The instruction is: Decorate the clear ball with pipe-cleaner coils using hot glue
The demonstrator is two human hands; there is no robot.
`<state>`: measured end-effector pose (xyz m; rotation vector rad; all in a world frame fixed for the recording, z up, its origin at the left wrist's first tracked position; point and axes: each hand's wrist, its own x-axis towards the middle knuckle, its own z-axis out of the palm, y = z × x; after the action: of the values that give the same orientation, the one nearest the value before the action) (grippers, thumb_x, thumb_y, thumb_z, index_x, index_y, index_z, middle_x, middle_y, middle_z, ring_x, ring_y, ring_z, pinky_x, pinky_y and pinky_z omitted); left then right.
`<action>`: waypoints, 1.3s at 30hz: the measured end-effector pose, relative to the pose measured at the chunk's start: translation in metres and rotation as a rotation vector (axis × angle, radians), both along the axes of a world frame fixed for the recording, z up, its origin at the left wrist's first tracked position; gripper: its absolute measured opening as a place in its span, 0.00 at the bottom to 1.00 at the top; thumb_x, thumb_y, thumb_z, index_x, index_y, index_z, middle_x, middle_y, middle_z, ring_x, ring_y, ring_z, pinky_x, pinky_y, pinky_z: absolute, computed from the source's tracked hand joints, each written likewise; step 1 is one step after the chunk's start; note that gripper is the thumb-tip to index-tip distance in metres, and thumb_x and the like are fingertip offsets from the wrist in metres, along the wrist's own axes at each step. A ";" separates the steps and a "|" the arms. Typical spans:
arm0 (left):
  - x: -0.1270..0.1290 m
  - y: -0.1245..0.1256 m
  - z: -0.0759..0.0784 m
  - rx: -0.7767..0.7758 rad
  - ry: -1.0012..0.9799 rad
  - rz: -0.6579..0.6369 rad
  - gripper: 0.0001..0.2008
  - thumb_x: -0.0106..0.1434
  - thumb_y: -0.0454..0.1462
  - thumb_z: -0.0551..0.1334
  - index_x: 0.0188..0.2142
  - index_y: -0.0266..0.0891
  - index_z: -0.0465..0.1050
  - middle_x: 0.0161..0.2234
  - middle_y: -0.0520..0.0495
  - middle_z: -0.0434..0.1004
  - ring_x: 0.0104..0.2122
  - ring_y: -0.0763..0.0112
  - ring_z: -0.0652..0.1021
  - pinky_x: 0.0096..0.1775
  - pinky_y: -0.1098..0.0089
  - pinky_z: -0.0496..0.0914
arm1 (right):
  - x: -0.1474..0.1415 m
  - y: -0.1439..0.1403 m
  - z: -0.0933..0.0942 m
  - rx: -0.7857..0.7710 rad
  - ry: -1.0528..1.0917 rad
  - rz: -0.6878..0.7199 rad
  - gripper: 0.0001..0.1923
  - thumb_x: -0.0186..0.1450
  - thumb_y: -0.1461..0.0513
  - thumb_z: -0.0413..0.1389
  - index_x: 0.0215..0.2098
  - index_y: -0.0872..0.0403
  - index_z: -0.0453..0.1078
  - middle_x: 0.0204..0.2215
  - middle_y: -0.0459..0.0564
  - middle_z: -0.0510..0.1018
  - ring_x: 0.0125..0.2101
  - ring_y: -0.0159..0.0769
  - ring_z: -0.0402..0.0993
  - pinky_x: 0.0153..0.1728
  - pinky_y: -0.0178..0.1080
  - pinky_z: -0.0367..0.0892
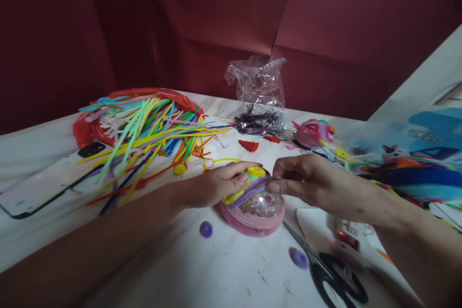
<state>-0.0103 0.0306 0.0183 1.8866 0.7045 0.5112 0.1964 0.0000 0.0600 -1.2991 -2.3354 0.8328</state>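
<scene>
A clear round ball with pink fuzzy strips round its lower part (252, 224) sits on the white table. Yellow and purple pipe cleaners (249, 193) cross its upper left side, and a yellow coil (256, 172) rests on top. My left hand (220, 183) is closed on the ball's left side, fingers over the top and thumb against the pipe cleaners. Across from it, my right hand (306, 178) makes a pinch at the ball's upper right, where the purple pipe cleaner ends at the thumb. Its fingertips are partly hidden. Purple coils lie to the left (206, 229) and right (299, 257).
Black-handled scissors (317, 260) lie at front right, beside a white device with a red light (347, 238). Loose pipe cleaners (151, 125) and a phone (54, 178) are left. Behind stand a clear plastic bag (260, 98) and a pink decorated ball (312, 134); pipe cleaner bundles (415, 180) lie right.
</scene>
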 end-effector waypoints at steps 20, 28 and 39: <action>-0.011 0.005 0.003 0.066 0.107 -0.166 0.38 0.54 0.36 0.62 0.62 0.35 0.48 0.62 0.42 0.51 0.61 0.59 0.55 0.57 0.65 0.54 | -0.003 0.013 0.004 -0.229 0.166 0.065 0.23 0.57 0.48 0.60 0.22 0.59 0.63 0.17 0.42 0.60 0.18 0.23 0.51 0.18 0.26 0.50; -0.009 0.002 0.003 0.107 0.159 -0.115 0.38 0.53 0.35 0.62 0.61 0.34 0.49 0.62 0.41 0.52 0.60 0.60 0.56 0.58 0.64 0.52 | -0.003 0.017 0.003 -0.216 0.117 0.029 0.24 0.55 0.46 0.60 0.22 0.58 0.64 0.17 0.41 0.59 0.18 0.23 0.51 0.17 0.26 0.50; -0.009 -0.002 0.004 0.092 0.147 -0.094 0.38 0.53 0.34 0.61 0.61 0.33 0.49 0.62 0.41 0.51 0.60 0.58 0.55 0.57 0.64 0.54 | -0.006 0.017 0.002 -0.099 0.025 0.009 0.24 0.56 0.45 0.57 0.21 0.58 0.63 0.16 0.41 0.59 0.17 0.23 0.51 0.16 0.27 0.50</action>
<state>-0.0196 0.0290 0.0219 2.0489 0.6935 0.3534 0.1900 0.0167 0.0622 -1.3105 -2.3089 0.9730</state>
